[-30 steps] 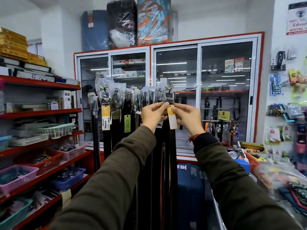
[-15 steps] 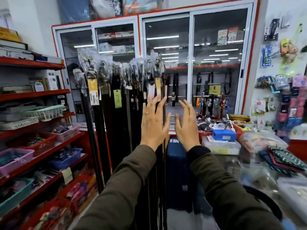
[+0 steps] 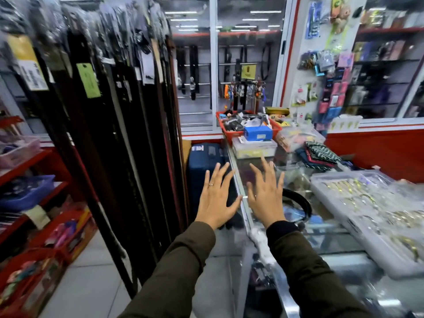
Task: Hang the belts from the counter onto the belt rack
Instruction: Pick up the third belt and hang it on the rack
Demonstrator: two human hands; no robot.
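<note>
Several dark belts (image 3: 128, 134) with paper tags hang in a row from the belt rack (image 3: 96, 10) at the upper left, reaching almost to the floor. A black belt (image 3: 302, 203) lies curled on the glass counter (image 3: 332, 239), partly hidden behind my right wrist. My left hand (image 3: 215, 198) is empty with fingers spread, just left of the counter's edge. My right hand (image 3: 266, 196) is also empty and spread, above the counter's near-left corner, close to the curled belt but not touching it.
A clear plastic tray (image 3: 371, 216) of gold items sits on the counter at right. A red basket (image 3: 250, 125), a blue box (image 3: 258, 133) and folded cloth (image 3: 319, 154) crowd its far end. A blue suitcase (image 3: 204, 161) stands beside the counter. Red shelves (image 3: 27, 193) with baskets line the left.
Both hands let go of the hung belt at the rack top, opened, and dropped down and right toward the counter. The view tilted down with them.
</note>
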